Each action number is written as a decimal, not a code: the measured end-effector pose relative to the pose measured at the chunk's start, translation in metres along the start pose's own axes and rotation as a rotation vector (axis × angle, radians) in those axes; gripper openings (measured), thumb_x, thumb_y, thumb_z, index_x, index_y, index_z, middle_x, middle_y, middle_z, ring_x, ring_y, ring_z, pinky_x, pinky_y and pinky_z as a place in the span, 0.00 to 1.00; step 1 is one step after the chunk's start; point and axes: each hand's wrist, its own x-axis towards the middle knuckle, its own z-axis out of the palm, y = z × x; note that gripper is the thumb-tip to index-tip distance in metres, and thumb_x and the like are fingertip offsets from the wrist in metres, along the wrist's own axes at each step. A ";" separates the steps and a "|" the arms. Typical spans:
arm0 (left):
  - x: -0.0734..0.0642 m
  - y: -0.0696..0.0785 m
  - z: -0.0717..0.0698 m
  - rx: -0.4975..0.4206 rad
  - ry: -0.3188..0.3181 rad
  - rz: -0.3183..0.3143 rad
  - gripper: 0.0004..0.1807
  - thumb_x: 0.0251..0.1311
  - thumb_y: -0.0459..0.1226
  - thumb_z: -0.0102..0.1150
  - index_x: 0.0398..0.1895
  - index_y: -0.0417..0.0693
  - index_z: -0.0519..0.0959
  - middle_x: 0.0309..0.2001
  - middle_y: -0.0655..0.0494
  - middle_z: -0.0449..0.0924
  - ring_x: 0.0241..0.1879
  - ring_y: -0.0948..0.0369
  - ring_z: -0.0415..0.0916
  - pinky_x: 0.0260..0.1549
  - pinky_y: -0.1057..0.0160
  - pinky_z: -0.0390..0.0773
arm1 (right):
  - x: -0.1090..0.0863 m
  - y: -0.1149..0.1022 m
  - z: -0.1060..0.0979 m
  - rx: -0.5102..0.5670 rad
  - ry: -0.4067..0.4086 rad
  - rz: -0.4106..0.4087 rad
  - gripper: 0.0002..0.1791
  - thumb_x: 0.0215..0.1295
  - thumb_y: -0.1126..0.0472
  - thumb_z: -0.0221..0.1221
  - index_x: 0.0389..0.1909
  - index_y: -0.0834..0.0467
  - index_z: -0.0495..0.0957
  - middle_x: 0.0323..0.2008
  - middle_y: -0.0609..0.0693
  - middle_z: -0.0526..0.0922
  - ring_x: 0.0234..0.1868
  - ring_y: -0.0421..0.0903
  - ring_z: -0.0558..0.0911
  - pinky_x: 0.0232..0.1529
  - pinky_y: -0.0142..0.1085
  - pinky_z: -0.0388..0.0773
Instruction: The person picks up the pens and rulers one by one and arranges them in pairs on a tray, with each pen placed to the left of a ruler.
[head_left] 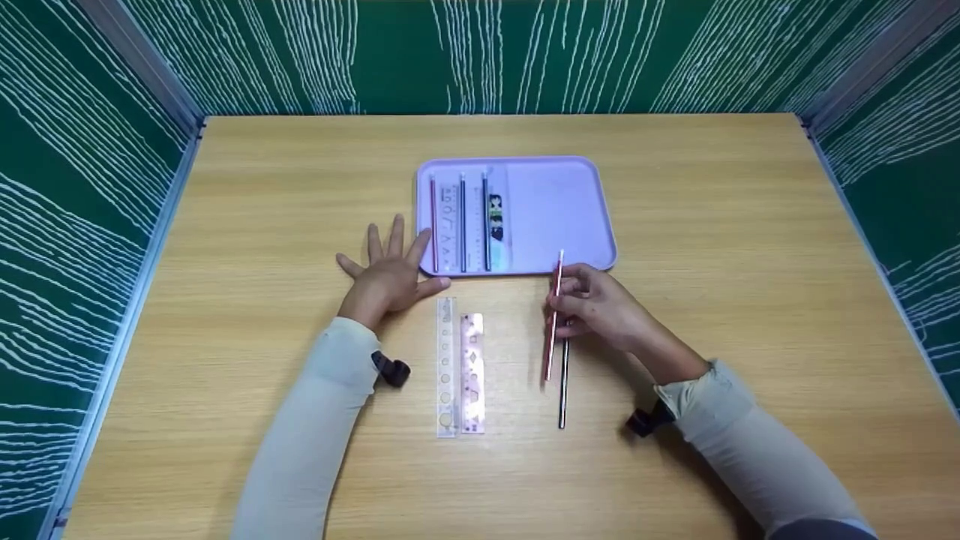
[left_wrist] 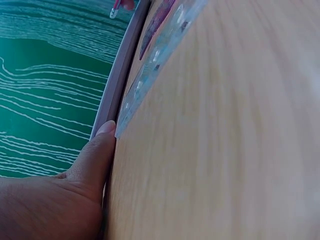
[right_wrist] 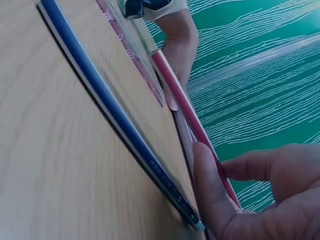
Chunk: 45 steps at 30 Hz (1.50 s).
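Observation:
My right hand [head_left: 600, 304] pinches a red pencil [head_left: 553, 330] between thumb and fingers, close to the tray's front edge. In the right wrist view the red pencil [right_wrist: 181, 102] slants up from the fingertips. Beneath that hand a dark blue pencil [head_left: 564, 386] lies on the table. My left hand [head_left: 390, 281] rests with spread fingers at the front left corner of the purple tray [head_left: 559, 217]. From the left wrist, its thumb [left_wrist: 95, 152] shows along the tray's edge. Just right of this hand lie a clear stencil ruler [head_left: 445, 367] and a pink stencil ruler [head_left: 472, 375].
On the tray's left half lie a red pencil [head_left: 434, 225], two dark pencils [head_left: 463, 225], clear rulers [head_left: 448, 206] and a strip with dark cartoon pictures [head_left: 496, 217]. Green walls with white lines [head_left: 405, 60] border the wooden table [head_left: 712, 225].

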 end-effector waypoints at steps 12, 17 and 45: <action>0.001 0.000 0.001 0.007 0.000 0.000 0.53 0.61 0.76 0.43 0.81 0.79 0.28 0.80 0.55 0.07 0.77 0.38 0.07 0.56 0.12 0.24 | 0.008 -0.003 -0.003 0.014 -0.002 0.005 0.26 0.76 0.66 0.52 0.70 0.60 0.57 0.47 0.60 0.78 0.39 0.53 0.87 0.38 0.45 0.89; 0.001 -0.001 0.001 -0.004 -0.004 -0.005 0.53 0.61 0.76 0.43 0.81 0.79 0.28 0.80 0.55 0.07 0.77 0.39 0.06 0.57 0.13 0.22 | 0.011 -0.005 -0.004 0.027 -0.003 0.004 0.26 0.78 0.65 0.49 0.72 0.56 0.57 0.46 0.60 0.79 0.39 0.53 0.88 0.37 0.44 0.89; 0.001 0.000 0.001 -0.017 0.005 -0.008 0.53 0.60 0.75 0.45 0.81 0.80 0.30 0.80 0.56 0.08 0.77 0.40 0.07 0.56 0.13 0.21 | 0.038 -0.026 -0.006 0.103 0.002 0.007 0.41 0.65 0.74 0.59 0.76 0.52 0.56 0.43 0.51 0.73 0.38 0.45 0.79 0.39 0.47 0.89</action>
